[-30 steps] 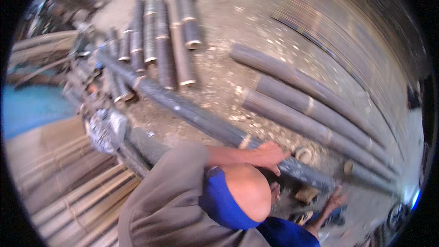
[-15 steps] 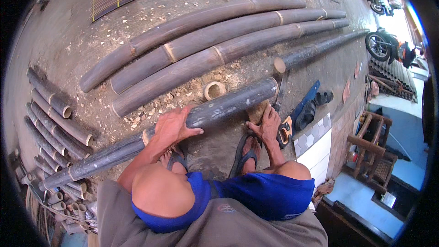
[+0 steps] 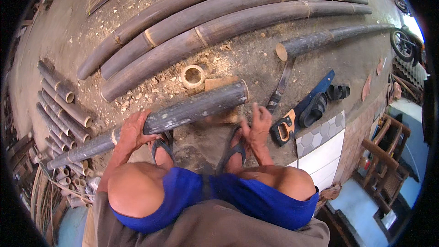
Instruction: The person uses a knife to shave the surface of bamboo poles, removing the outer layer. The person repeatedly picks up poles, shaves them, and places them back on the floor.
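My left hand (image 3: 134, 131) is wrapped over a dark bamboo pole (image 3: 196, 109) lying slantwise in front of my feet. Under the pole's near-right end, a wooden block (image 3: 227, 117) shows on both sides. My right hand (image 3: 257, 126) is off the pole, just right of its cut end, fingers apart and slightly blurred, holding nothing. To its right lie a large knife (image 3: 280, 87) with a wrapped handle and a handsaw (image 3: 288, 126) with an orange and black grip. A short bamboo ring (image 3: 193, 77) stands on the ground beyond the pole.
Three long bamboo poles (image 3: 215, 25) lie farther away among wood chips. Another dark pole (image 3: 336, 41) lies at far right. Several short bamboo lengths (image 3: 61, 110) lie at left. Black sandals (image 3: 315, 110) and tiles (image 3: 320, 151) are at right, past them a wooden chair (image 3: 384, 151).
My right hand has let go of the wooden block and moved clear of it. The block now sits under the pole's end. My left hand stays on the pole; the whole view has shifted.
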A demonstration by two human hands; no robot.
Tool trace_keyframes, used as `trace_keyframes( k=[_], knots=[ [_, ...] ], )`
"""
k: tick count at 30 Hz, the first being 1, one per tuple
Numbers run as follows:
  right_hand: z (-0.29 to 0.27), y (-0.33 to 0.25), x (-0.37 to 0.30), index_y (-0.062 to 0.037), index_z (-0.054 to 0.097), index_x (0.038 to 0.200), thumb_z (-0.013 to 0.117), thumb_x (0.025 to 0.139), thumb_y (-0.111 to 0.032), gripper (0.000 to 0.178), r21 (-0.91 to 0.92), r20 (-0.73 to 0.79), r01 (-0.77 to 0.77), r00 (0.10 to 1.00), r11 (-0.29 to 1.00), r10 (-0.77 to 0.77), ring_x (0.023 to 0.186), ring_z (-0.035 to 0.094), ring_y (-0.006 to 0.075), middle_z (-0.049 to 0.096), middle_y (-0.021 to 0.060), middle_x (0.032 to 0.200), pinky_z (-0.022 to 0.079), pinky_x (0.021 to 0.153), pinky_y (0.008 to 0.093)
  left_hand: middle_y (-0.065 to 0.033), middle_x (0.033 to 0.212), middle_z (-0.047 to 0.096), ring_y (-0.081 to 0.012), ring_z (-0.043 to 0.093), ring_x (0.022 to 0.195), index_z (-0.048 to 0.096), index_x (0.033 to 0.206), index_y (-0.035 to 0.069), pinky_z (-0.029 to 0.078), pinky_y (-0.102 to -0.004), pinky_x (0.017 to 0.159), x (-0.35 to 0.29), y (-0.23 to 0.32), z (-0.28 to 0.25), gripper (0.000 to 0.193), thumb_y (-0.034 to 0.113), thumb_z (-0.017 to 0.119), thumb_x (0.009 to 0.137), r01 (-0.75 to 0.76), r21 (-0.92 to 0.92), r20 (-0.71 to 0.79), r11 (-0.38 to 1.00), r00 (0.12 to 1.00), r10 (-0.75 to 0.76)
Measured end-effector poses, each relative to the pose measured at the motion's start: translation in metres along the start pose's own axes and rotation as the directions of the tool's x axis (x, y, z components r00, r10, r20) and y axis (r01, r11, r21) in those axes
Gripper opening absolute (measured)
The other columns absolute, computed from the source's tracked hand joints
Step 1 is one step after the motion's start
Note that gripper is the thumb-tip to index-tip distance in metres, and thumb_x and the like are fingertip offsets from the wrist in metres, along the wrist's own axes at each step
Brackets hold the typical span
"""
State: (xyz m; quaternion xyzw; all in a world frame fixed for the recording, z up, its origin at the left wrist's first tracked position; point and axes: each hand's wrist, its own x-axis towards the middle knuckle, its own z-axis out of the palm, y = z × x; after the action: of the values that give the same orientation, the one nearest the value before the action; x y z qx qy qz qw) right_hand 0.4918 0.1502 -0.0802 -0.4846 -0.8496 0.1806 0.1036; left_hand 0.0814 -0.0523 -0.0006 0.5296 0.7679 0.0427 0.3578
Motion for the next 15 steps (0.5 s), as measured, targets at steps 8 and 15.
trace_keyframes(
  k=[8,15],
  knots=[
    [0.002,0.076,0.028,-0.0003,0.047,0.156,0.078,0.092,-0.031,0.077,-0.044,-0.016,-0.289,0.957,0.956,0.288,0.12,0.055,0.0485,0.056,0.0298,0.131,0.047,0.103,0.0529,-0.0197,0.135,0.062,-0.0444,0.057,0.126,0.05,0.15,0.01,0.046,-0.0526,0.106,-0.004,-0.006,0.01,0.099,0.048,0.091,0.068,0.039,0.075,0.018,0.996,0.999,-0.04],
    [0.029,0.135,0.016,-0.0053,0.047,0.148,0.073,0.095,-0.032,0.065,-0.028,0.044,-0.201,0.978,0.979,0.202,0.112,0.057,0.0421,0.054,0.0254,0.129,0.049,0.092,0.0479,-0.0223,0.127,0.064,-0.0438,0.062,0.12,0.05,0.145,0.007,0.049,-0.0541,0.102,0.005,0.018,0.011,0.102,0.057,0.092,0.066,0.137,0.214,-0.053,0.967,0.99,-0.128]
  ],
)
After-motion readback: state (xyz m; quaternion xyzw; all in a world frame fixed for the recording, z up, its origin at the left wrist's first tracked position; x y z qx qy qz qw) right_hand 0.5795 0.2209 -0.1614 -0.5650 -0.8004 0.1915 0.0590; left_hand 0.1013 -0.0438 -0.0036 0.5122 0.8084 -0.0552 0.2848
